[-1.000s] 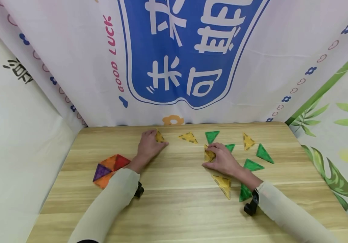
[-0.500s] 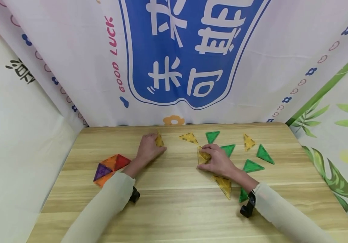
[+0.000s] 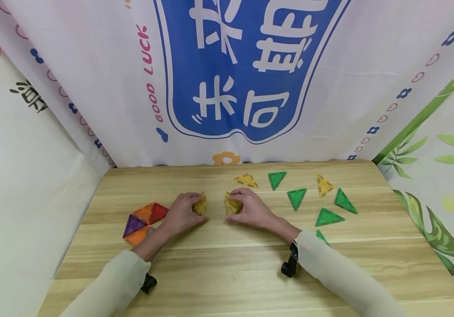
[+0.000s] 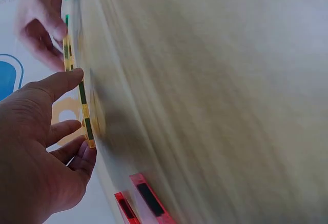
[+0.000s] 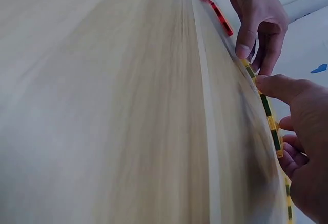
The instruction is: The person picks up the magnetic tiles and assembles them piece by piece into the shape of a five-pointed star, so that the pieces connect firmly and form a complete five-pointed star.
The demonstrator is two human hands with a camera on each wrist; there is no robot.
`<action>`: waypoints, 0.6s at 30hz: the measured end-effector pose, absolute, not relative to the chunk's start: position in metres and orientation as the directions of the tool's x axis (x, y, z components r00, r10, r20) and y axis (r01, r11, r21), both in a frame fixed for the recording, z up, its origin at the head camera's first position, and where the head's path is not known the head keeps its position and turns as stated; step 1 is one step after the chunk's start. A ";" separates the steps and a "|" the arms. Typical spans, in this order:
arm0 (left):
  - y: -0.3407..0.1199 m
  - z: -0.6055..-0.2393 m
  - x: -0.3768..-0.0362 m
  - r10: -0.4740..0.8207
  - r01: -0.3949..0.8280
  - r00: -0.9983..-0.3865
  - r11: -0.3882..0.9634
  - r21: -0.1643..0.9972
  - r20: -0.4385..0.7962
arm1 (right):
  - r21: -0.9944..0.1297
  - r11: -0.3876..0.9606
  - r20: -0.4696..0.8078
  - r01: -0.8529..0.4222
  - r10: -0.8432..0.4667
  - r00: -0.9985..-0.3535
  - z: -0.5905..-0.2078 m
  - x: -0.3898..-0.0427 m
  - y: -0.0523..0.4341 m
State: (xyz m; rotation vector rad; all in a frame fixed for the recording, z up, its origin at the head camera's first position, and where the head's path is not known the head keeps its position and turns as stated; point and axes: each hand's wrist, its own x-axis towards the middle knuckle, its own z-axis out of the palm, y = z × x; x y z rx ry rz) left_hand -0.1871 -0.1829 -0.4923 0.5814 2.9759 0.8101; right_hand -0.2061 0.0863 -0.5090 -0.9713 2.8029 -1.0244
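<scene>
Near the middle of the table (image 3: 219, 281), my left hand (image 3: 182, 213) pinches a yellow triangular magnetic tile (image 3: 201, 206) between thumb and fingers. Facing it, my right hand (image 3: 250, 208) grips another yellow triangular magnetic tile (image 3: 231, 205). A narrow gap separates the two tiles in the head view, their long edges turned toward each other. Seen from the left wrist, the left hand's thumb and fingers span the tile's edge (image 4: 86, 111), low at the tabletop. The right wrist view shows the right hand's tile (image 5: 270, 119) held the same way. Fingers cover parts of both.
Left of the hands lies a joined group of triangles: a red tile (image 3: 158, 213), orange ones and a purple tile (image 3: 134, 225). Several green triangles (image 3: 329, 217) and yellow ones (image 3: 246, 180) lie scattered behind and right. A printed cloth (image 3: 314, 132) stands along the back edge.
My left hand has drawn its yellow tile toward the front edge. The right hand has slid its tile left, bringing the two closer. My right forearm now covers a front yellow tile's earlier spot.
</scene>
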 end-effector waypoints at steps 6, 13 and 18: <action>-0.186 -0.495 -0.178 0.356 0.330 -0.933 0.797 0.506 0.047 | -0.612 0.571 0.182 -0.547 -0.571 -0.800 -0.516 -0.215 0.061; -0.189 -0.495 -0.172 0.381 0.355 -0.923 0.795 0.492 0.051 | -0.610 0.562 0.153 -0.558 -0.607 -0.779 -0.521 -0.217 0.048; -0.191 -0.495 -0.171 0.401 0.380 -0.914 0.793 0.477 0.061 | -0.590 0.563 0.150 -0.579 -0.628 -0.764 -0.521 -0.214 0.041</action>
